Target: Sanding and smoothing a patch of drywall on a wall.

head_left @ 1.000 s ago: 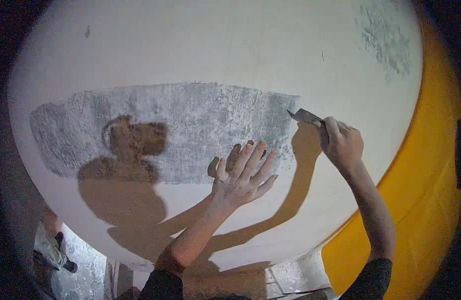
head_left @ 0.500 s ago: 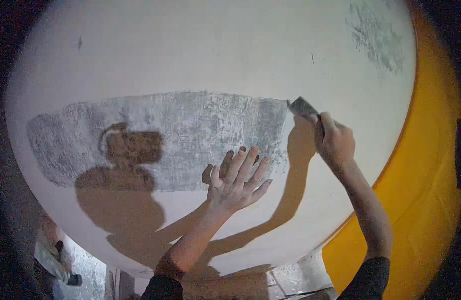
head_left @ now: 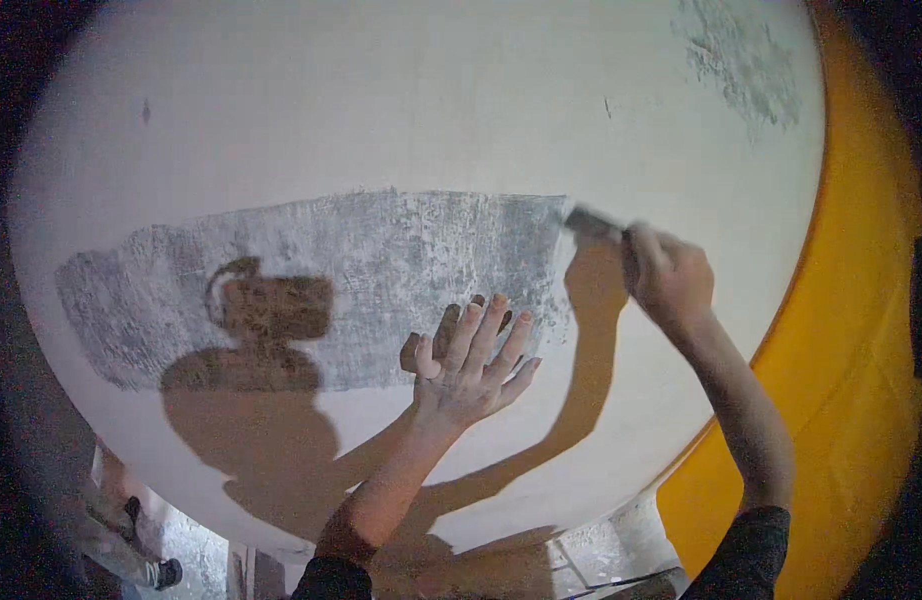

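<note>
My left hand, fingers spread, lies against the white wall over the lower edge of a long grey, scraped-looking patch. My right hand is wrapped round the handle of a scraper, most of the handle being hidden in the fist. The scraper's dark, flat blade points left, its tip near the patch's upper right corner. Slight blur on the blade makes it hard to tell whether it touches the wall.
A second grey patch is at upper right. Beyond the wall's right edge runs an orange-yellow surface. My shadow falls across the wall. At lower left shows what looks like another person's leg and dark shoe, beside pale floor.
The scraper in my right hand has shifted slightly left and down, its blade turned more level. My left hand stays spread on the wall. The view has shifted a little.
</note>
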The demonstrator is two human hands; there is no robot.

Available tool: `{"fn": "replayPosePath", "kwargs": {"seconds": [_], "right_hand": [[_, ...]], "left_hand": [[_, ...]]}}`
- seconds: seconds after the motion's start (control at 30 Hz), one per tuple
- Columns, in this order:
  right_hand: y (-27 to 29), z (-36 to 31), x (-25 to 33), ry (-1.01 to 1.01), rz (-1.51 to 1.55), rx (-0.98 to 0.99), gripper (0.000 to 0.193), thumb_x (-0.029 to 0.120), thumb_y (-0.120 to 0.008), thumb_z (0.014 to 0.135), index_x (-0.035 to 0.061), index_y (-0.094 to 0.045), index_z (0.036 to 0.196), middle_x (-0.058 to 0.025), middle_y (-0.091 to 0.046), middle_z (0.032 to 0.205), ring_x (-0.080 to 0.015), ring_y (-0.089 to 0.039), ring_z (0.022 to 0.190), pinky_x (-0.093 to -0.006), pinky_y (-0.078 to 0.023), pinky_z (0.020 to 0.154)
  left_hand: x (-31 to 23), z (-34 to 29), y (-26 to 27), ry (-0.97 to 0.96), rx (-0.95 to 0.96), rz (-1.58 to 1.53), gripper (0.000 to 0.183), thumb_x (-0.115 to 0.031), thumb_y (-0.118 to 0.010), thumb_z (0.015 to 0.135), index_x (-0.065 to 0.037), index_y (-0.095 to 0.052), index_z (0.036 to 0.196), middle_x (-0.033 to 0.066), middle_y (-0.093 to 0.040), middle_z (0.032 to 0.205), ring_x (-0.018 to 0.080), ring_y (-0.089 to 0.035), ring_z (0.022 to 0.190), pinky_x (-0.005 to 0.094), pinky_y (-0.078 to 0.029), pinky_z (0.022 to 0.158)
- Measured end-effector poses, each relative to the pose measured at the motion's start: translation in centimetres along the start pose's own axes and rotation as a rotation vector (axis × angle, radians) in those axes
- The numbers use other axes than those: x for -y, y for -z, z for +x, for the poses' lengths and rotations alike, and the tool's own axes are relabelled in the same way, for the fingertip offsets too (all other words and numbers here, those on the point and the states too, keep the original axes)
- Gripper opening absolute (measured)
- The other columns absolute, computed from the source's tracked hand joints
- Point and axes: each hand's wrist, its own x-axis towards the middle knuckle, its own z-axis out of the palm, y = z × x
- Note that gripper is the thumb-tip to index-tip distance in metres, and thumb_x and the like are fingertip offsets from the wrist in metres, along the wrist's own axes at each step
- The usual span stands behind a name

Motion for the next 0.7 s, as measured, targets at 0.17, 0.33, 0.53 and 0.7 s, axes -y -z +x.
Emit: {"fn": "replayPosePath", "kwargs": {"seconds": [0.17, 0.33, 0.53, 0.7], "right_hand": [[0.0, -0.4, 0.0, 0.043, 0.047, 0.144, 0.021, 0.025, -0.059, 0.087, 0.0079, -0.049, 0.079, -0.0111, -0.059, 0.064, -0.0318, -0.061, 0.056, -0.0412, -0.047, 0.045], [-0.7, -0.8, 0.1, -0.085, 0.056, -0.138, 0.02, 0.024, -0.058, 0.088, 0.0085, -0.048, 0.081, -0.0131, -0.058, 0.063, -0.033, -0.06, 0.054, -0.0435, -0.045, 0.044], [-0.5, -0.8, 0.9, 0.046, 0.175, 0.017, 0.016, 0.024, -0.057, 0.087, 0.0097, -0.051, 0.084, -0.0139, -0.059, 0.064, -0.0338, -0.061, 0.056, -0.044, -0.047, 0.046], [-0.5, -0.2, 0.2, -0.21, 0.099, -0.037, 0.016, 0.021, -0.061, 0.085, 0.0088, -0.05, 0.083, -0.0145, -0.06, 0.067, -0.0357, -0.061, 0.059, -0.0443, -0.047, 0.047]], "left_hand": [[0.0, 0.0, -0.2, 0.008, -0.016, -0.006, 0.056, -0.054, -0.048, 0.085, -0.023, -0.048, 0.132, 0.0076, -0.039, 0.143, 0.0259, -0.026, 0.137, 0.0567, -0.002, 0.107], [-0.1, -0.1, -0.3, 0.016, 0.004, 0.002, 0.056, -0.055, -0.048, 0.085, -0.024, -0.049, 0.132, 0.0068, -0.039, 0.143, 0.0256, -0.026, 0.136, 0.0563, -0.003, 0.107], [-0.2, -0.1, -0.3, 0.025, -0.01, -0.006, 0.056, -0.054, -0.049, 0.085, -0.024, -0.049, 0.132, 0.0057, -0.039, 0.143, 0.0245, -0.027, 0.136, 0.056, -0.002, 0.108], [-0.2, -0.1, -0.3, 0.027, 0.013, -0.003, 0.057, -0.055, -0.049, 0.085, -0.024, -0.047, 0.132, 0.006, -0.04, 0.143, 0.0242, -0.027, 0.136, 0.0565, -0.002, 0.108]]}}
